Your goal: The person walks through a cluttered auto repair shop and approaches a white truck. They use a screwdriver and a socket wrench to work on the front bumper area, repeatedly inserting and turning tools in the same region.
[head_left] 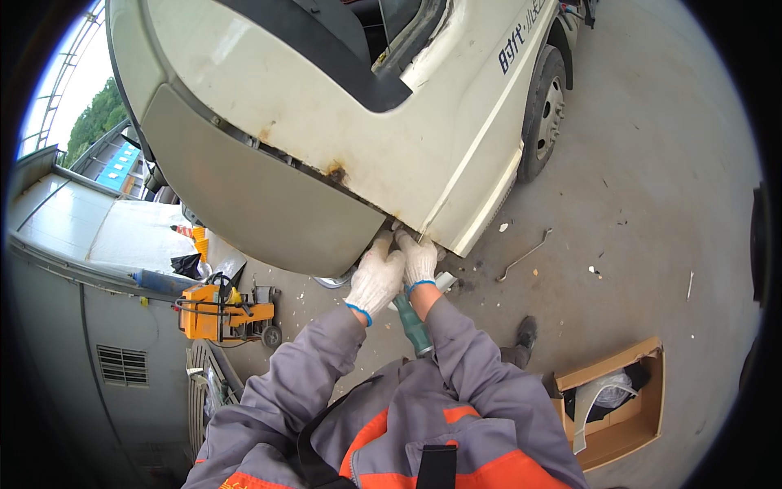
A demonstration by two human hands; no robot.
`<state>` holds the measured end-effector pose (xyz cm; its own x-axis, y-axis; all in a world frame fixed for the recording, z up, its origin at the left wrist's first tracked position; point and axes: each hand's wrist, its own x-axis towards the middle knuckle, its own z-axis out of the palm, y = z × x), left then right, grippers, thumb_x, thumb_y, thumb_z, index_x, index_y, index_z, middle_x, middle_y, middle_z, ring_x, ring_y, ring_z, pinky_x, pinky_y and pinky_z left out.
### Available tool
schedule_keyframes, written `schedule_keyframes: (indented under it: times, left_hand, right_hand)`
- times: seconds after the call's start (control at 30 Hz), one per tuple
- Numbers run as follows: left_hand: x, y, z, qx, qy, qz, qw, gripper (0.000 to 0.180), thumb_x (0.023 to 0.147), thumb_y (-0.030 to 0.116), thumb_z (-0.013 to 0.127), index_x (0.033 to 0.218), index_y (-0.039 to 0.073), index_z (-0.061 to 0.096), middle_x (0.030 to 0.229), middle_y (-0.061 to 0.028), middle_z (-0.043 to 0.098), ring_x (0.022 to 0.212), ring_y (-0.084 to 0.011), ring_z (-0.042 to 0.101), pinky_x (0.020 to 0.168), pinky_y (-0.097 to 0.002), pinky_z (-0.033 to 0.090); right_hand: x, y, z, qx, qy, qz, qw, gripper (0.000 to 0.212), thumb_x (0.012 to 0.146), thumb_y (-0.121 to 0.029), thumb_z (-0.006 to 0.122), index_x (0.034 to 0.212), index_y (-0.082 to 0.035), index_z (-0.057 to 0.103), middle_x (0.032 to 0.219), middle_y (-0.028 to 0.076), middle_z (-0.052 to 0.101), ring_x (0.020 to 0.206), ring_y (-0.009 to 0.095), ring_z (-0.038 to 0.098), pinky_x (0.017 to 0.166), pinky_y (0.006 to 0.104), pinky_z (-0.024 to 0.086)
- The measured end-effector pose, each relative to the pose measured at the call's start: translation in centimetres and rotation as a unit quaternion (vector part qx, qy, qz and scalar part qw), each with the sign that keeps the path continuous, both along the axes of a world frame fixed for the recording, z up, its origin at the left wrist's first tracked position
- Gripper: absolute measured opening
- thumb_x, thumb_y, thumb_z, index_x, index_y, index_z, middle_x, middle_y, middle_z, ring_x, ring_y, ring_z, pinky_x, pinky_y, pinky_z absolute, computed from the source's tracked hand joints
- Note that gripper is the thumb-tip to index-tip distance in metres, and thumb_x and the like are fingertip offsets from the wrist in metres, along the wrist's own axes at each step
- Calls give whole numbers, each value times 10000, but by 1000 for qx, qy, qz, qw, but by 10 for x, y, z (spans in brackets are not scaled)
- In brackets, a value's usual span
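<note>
Both my hands wear white knitted gloves with blue cuffs and sit close together at the lower corner of a cream truck cab (383,138). My left hand (376,277) is closed, its fingertips at the end of the seam beside a grey-beige corner panel (252,187). Beside it, my right hand (419,259) has its fingers curled at the cab's lower edge. Whatever the fingers pinch is hidden by the gloves. Rust marks (336,171) show along the open seam. Just below the hands is a green tool-like body (414,326), partly covered by my right arm.
A long metal wrench (524,255) lies on the floor among scattered debris. To the right rear is the truck's wheel (547,112). An open cardboard box (615,444) holds plastic and a pale curved strip. At the left stands an orange wheeled machine (226,312) near a grey wall.
</note>
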<state>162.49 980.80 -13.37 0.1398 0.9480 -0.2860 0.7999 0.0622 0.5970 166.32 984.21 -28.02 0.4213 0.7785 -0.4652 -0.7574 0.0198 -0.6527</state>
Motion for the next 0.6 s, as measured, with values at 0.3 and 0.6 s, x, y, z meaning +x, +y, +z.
schedule_keyframes:
  times: [0.3,0.6]
  left_hand:
    - [10,-4,-48,158,80,54,983,519,934,244,492,1390,-4,495,866,-299,677,835,-431,683,730,-482,534]
    - [21,6,-39,109,262,-33,958,392,990,311,490,1195,-17,552,1043,-309,672,1035,-465,650,886,-535,521]
  right_hand:
    - [9,5,-28,-75,-204,153,964,453,851,-348,738,1052,57,702,994,287,725,907,415,698,816,458,528]
    - [1,-7,-8,-40,-154,126,979,291,922,-233,717,967,55,715,901,188,761,765,254,706,731,359,539]
